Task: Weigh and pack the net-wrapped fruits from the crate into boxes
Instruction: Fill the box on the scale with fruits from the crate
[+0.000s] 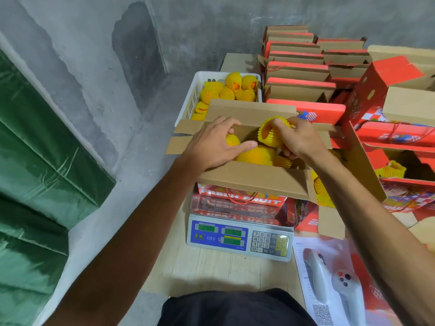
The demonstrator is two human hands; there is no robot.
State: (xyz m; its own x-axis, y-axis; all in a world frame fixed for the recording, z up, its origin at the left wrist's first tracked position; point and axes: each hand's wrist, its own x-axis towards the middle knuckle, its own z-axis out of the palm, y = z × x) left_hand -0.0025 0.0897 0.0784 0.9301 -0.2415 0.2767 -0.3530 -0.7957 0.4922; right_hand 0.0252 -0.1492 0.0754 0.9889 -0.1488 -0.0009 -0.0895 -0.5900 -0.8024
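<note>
Step in hand looks like filling and weighing: open box (253,177) sits on the scale (240,236), both hands inside it arranging net-wrapped fruits.

Counter (211,269) is crowded on the right with stacked red boxes (303,88), so free room is only the near strip in front of the scale. Bare floor and wall on the left, counter edge runs just left of the scale.

Crate (200,90) stands behind the box, touching its rear flap, still holding a pile of fruits (226,91). Reaching it means going up and over that upright rear flap. Side flaps stick out left and right and could snag a wrist.

Left hand (211,144), fingers curled, grips a fruit (232,140) at the box's left side. Right hand (299,137) pinches the foam net of another fruit (270,135), held above the ones already lying in the box.

Next move, probably: set both fruits down, lift hands clear so the scale settles, read the display (207,228). Digits too blurred to read. Then add or remove fruit as needed.
</note>
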